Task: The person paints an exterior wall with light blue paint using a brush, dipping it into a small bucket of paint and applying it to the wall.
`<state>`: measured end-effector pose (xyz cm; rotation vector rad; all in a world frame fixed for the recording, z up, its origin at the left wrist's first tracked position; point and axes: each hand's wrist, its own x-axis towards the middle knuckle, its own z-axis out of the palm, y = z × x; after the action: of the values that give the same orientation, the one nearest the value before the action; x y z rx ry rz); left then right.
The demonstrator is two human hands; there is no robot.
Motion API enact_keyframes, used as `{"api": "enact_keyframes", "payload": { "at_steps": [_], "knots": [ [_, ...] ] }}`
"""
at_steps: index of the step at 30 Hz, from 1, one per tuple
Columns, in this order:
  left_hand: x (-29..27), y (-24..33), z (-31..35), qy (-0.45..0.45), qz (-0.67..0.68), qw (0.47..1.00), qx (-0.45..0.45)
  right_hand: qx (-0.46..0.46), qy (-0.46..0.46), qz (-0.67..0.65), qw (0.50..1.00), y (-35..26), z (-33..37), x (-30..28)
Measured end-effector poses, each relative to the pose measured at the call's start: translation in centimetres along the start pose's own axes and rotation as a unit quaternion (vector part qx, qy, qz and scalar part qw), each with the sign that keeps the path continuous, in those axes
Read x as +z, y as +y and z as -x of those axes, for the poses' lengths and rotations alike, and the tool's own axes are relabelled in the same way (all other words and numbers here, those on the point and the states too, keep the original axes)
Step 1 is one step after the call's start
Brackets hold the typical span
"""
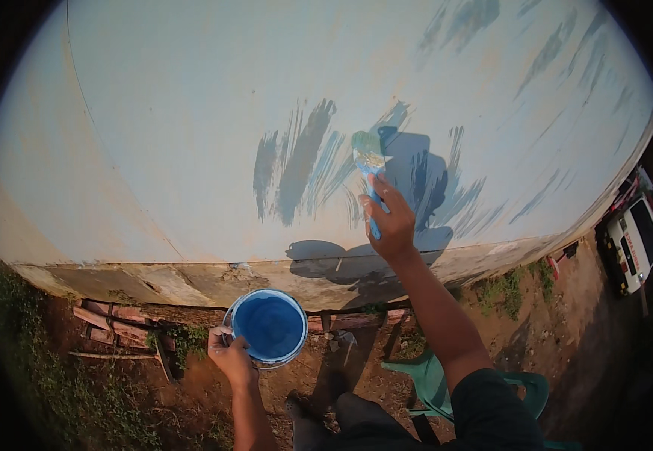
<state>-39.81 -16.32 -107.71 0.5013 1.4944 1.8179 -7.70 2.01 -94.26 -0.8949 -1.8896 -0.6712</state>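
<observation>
In my right hand (pixel 391 222) is a paintbrush (pixel 372 165) with a blue handle, my fingers closed round it. Its bristles lie against or very near the pale wall (pixel 169 113), among streaks of grey-blue paint (pixel 304 165). Lower down, my left hand (pixel 230 353) grips the rim or wire handle of a paint bucket (pixel 304 331) at its left side. The bucket hangs upright and has blue paint (pixel 268 325) inside. My shadow falls on the wall beside the brush.
A green plastic chair (pixel 433 383) stands beside my right arm. Bricks and wood pieces (pixel 116 323) lie along the wall's rough base (pixel 123 279). A white vehicle (pixel 633 246) is at the far right. Weeds (pixel 48 391) grow on the left.
</observation>
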Motion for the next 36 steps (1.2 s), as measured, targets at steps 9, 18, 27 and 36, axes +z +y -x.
{"api": "enact_keyframes", "payload": {
  "at_steps": [9, 18, 27, 36],
  "knots": [
    [1.7, -5.0, 3.2, 0.025, 0.022, 0.998, 0.049, -0.088, -0.226, -0.07, 0.968, -3.7, 21.2, 10.6],
    [1.6, -2.8, 4.7, 0.041, -0.012, 0.998, 0.046, -0.012, -0.197, -0.176, 0.964, 2.0, 8.5, 4.4],
    [4.3, 3.5, 5.7, 0.043, 0.041, 0.993, 0.102, -0.032, 0.035, 0.008, 0.999, 5.7, 0.1, -3.7],
    [5.1, 3.5, 6.9, 0.036, 0.032, 0.992, 0.118, -0.017, -0.296, -0.154, 0.942, 3.2, 15.1, 1.8]
  ]
}}
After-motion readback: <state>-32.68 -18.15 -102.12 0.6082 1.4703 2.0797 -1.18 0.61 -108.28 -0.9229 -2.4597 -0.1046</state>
